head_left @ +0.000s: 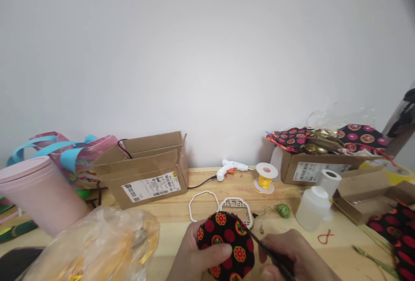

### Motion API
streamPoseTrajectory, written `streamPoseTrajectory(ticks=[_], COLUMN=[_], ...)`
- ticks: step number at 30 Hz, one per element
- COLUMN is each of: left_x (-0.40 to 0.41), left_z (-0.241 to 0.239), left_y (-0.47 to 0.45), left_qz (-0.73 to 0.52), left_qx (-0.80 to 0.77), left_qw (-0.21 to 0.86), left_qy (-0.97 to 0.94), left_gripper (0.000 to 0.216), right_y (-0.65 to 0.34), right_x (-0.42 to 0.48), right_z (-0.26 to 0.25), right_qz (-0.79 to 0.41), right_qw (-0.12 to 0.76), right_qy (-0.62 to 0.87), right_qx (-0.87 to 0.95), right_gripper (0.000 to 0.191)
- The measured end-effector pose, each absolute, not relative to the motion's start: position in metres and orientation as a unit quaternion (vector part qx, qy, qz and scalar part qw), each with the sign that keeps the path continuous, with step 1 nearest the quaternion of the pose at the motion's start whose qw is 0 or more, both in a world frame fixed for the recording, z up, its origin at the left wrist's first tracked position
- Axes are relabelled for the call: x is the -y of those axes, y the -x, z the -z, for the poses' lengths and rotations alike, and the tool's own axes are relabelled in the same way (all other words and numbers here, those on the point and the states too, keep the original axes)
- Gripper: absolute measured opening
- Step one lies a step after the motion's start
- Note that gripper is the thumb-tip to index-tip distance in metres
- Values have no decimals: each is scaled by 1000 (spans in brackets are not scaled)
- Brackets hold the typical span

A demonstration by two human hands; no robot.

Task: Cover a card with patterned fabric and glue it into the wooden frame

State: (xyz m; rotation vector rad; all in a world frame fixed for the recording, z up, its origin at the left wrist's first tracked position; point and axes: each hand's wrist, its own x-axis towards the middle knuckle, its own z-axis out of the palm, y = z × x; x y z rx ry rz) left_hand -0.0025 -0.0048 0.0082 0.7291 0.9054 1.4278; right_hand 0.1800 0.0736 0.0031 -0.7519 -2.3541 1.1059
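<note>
Evidently the work in hand is fine edge work: the left hand [194, 258] clasps a fabric-covered disc [227, 246], thumb laid across its lower face and fingers curled behind it. The right hand [293, 257] pinches a thin dark tool [262, 244] like a pen, with its tip meeting the disc's upper right rim.

To do this well, I judge that the left thumb should press close to where the tip works, so the cloth cannot creep. The tool should lie at a shallow slant and be pushed gently, since a steep jab could snag or pierce the weave. Turning the disc in the left grip, not shifting the right wrist, would hold the working spot in plain sight. Whether the tool is a brush, a pick or a needle I cannot tell.

The disc is roughly round and covered in black cloth printed with red dots and orange flower-like rings. It is held just above the wooden table [175, 225], at the near edge of the view. Just beyond the left fingers lies a white lattice frame [234, 203], partly hidden by the disc, with a plain white outline frame [204, 192] beside it. Farther beyond the grip are a white glue gun [231, 167] and a spool of yellow thread [266, 177]. A white bottle [313, 207] stands off to the right hand's far side.
</note>
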Motion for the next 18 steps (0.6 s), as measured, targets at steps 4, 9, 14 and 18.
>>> streamPoseTrajectory(ticks=[4,9,14,18], left_x=[5,5,7,6], left_z=[-6,-2,-13,-15], left_y=[6,7,-8,-17], left_qz=[-621,-651,-545,-512], left_qx=[-427,-496,-589,-583], left_qw=[589,507,453,490], left_qy=[-291,-268,-389,-397], left_gripper=[28,43,22,22], right_y=[-177,-174,-170,-166], right_x=[-84,-84,-72,-67], right_z=[-6,-2,-4,-7], right_qz=[-407,-523,-599,-568], right_qw=[213,232,297,315], right_qy=[238,244,246,302], right_qx=[856,783,702,698], right_gripper=[37,43,37,23])
